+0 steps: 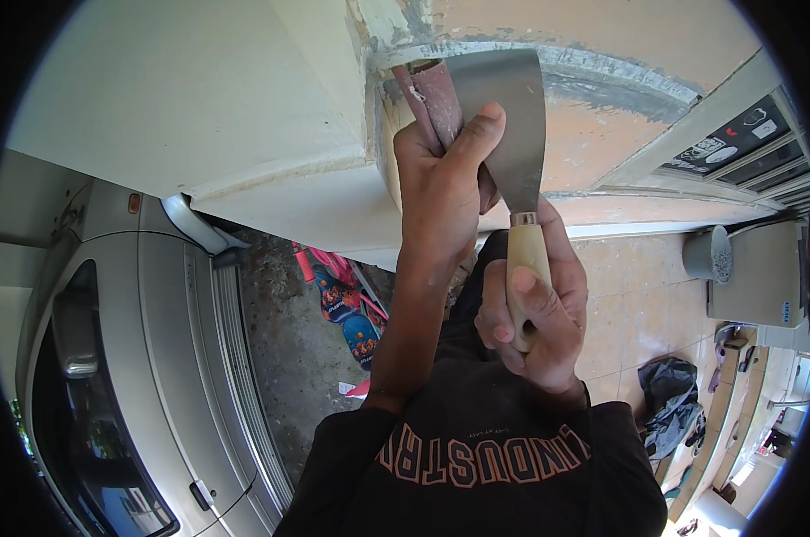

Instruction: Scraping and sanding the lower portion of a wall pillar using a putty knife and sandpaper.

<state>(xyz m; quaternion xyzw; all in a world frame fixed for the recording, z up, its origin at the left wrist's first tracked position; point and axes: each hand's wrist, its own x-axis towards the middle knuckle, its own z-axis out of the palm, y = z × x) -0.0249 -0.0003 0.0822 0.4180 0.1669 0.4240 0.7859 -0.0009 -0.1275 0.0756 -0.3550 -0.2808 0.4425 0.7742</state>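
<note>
Off to the left of both hands, well below them, a silver car point(127, 358) is parked on the ground, and between it and the person lie a few bright sandals point(347, 309).

The left hand point(441, 192) is raised and closed around a folded piece of reddish sandpaper point(432, 103), thumb stretched up against the blade beside it. The sandpaper sticks up out of the fist, its upper end touching the chipped corner of the cream wall point(244, 116).

Just to the right of that hand, and a little lower, the right hand point(539, 313) is wrapped tightly round the pale wooden handle of a putty knife point(512, 134). The knife's long axis runs nearly straight up from this hand: handle below, broad steel blade above, its top edge meeting the grey filler band point(602, 76) along the wall. The left thumb overlaps the blade's left edge, so the two hands crowd each other at that corner.

Further right, well apart, a grey bucket point(709, 255) and a crumpled dark cloth point(669, 394) sit on the tiled floor point(628, 304).
</note>
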